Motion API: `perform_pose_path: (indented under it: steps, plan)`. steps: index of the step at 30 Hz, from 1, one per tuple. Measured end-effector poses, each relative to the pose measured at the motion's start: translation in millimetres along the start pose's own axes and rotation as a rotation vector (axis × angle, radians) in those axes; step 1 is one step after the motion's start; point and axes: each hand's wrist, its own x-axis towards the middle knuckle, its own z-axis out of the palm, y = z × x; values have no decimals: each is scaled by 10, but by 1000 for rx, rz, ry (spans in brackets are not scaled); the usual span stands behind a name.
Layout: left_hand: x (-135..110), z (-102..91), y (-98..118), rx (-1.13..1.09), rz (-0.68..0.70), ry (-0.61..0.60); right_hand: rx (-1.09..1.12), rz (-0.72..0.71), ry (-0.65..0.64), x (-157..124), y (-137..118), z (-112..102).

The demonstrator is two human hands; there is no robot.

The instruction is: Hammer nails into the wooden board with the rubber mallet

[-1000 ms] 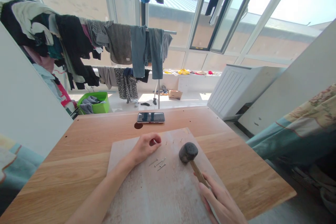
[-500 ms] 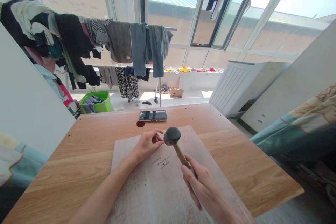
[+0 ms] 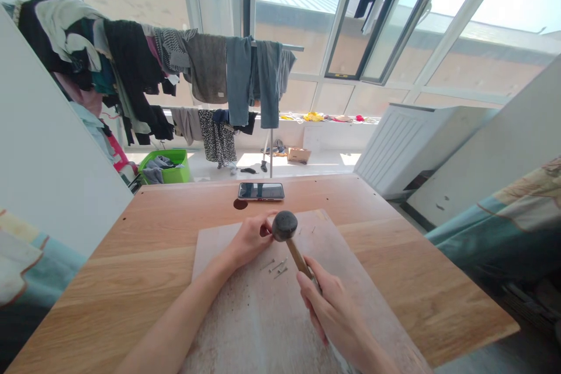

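Note:
My right hand (image 3: 326, 298) is wrapped round the wooden handle of a rubber mallet (image 3: 284, 225) with a black head. That head hangs right beside the fingertips of my left hand (image 3: 254, 236), covering part of them. The left thumb and fingers are pinched together over the far part of a pale board (image 3: 245, 327); whatever they hold is hidden behind the mallet head. Several loose nails (image 3: 277, 269) lie on the board between my hands. Beyond the mallet, a thin nail (image 3: 313, 229) stands upright in the board, with another faint one near it.
The board lies on a wooden table (image 3: 144, 257). A phone (image 3: 261, 191) rests near the table's far edge, beside a dark round hole (image 3: 241, 204). Past the table are a green basket (image 3: 177, 172) of clothes, a laundry rack (image 3: 293, 48) and a small cardboard box (image 3: 298, 155).
The mallet head has come slightly left, closer to my left fingertips. My left hand keeps its pinch at nearly the same spot on the board. The whole view has shifted a little.

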Motion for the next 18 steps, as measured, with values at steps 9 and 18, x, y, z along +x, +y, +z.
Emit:
perform_pose_path:
  steps: [9, 18]
  plan:
    - [-8, 6, 45, 2, -39, -28, 67, -26, -6, -57, 23, -41]
    - [-61, -338, 456, 334, -73, -262, -283, 74, 294, -530, 428, -383]
